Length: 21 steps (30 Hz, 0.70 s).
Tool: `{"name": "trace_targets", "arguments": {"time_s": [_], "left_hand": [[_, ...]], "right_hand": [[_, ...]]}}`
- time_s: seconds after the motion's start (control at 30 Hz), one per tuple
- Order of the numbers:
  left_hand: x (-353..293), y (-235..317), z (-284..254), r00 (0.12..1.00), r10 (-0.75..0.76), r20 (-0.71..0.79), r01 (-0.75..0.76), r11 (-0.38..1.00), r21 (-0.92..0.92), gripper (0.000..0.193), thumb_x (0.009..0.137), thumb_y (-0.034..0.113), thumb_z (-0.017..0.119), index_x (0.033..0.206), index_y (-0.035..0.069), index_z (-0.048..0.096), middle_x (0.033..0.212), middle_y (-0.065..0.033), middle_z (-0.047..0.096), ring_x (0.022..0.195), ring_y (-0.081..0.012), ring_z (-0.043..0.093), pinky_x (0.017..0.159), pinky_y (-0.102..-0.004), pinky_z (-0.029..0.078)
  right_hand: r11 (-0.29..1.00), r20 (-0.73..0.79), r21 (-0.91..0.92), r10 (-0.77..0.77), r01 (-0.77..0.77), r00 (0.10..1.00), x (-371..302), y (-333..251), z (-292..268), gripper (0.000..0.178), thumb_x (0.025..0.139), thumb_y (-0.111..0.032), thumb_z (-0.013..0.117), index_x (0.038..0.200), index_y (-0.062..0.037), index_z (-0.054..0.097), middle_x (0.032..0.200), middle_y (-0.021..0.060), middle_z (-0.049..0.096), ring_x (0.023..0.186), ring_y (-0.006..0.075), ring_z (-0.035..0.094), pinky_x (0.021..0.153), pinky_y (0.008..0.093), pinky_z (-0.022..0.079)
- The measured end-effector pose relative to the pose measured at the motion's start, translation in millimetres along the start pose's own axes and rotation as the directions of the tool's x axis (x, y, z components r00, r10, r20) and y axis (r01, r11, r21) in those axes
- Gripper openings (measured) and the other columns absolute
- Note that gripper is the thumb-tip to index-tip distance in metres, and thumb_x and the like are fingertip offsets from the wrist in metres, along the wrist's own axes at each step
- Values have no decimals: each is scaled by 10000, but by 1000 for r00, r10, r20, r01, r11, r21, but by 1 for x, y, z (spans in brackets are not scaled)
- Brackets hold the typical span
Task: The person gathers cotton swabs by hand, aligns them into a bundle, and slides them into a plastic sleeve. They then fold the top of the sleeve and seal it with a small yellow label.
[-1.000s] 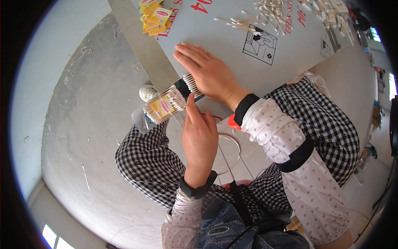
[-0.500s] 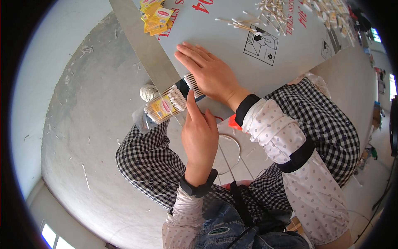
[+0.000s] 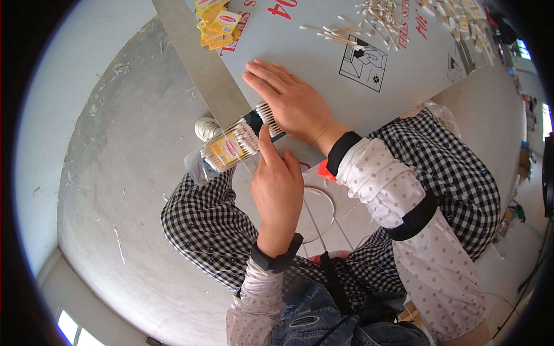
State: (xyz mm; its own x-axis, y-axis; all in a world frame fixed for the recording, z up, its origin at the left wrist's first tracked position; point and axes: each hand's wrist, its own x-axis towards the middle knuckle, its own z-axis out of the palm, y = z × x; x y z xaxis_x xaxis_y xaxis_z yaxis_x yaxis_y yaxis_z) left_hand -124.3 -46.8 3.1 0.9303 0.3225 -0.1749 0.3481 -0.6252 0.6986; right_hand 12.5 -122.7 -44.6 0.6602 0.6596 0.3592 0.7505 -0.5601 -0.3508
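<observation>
A clear pack of cotton swabs [image 3: 213, 154] with a yellow label card [image 3: 226, 148] sticks out past the table's near left corner. Its swabs lie in packed rows. On a dark strip beside it is another short row of cotton swabs [image 3: 267, 118], partly under my right hand [image 3: 300, 106]. That hand lies flat, fingers stretched out and together, pointing to the far left. My left hand [image 3: 277, 187] is below the corner, its index finger stretched up to the swabs by the dark strip. Its thumb stands apart; the other fingers are mostly hidden.
Yellow label cards [image 3: 218, 24] are heaped at the table's far left. Loose cotton swabs [image 3: 381, 20] lie scattered at the far side, with more small packs [image 3: 461, 23] at far right. A metal strip [image 3: 208, 69] edges the grey tabletop [image 3: 311, 46]. My checked trouser legs are below.
</observation>
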Motion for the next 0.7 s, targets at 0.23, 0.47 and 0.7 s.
{"name": "trace_targets", "arguments": {"time_s": [0.23,0.47,0.7], "left_hand": [[5,5,-4,999,-28,24,26,998,64,617,935,111,601,1504,42,375,744,-165,675,599,-341,665,510,-432,513],[5,1,-1,1000,-2,3,1,996,85,619,933,115,607,1502,37,376,710,-155,667,570,-328,658,493,-427,504],[9,4,-4,1000,10,-24,-8,998,68,618,935,126,606,1501,30,375,665,-140,650,526,-314,640,462,-415,484]], "right_hand": [[1000,2,9,-4,4,1000,-1,0,-1,456,930,-121,546,1374,-15,545,1492,121,509,1417,258,452,1188,411,376],[1000,4,-10,-8,8,1000,-1,0,1,464,930,-124,549,1382,-16,541,1499,118,504,1420,255,449,1188,410,377],[1000,-6,-6,-4,4,1000,-1,-1,1,473,918,-116,569,1379,-14,544,1492,117,511,1417,255,454,1188,410,378]]}}
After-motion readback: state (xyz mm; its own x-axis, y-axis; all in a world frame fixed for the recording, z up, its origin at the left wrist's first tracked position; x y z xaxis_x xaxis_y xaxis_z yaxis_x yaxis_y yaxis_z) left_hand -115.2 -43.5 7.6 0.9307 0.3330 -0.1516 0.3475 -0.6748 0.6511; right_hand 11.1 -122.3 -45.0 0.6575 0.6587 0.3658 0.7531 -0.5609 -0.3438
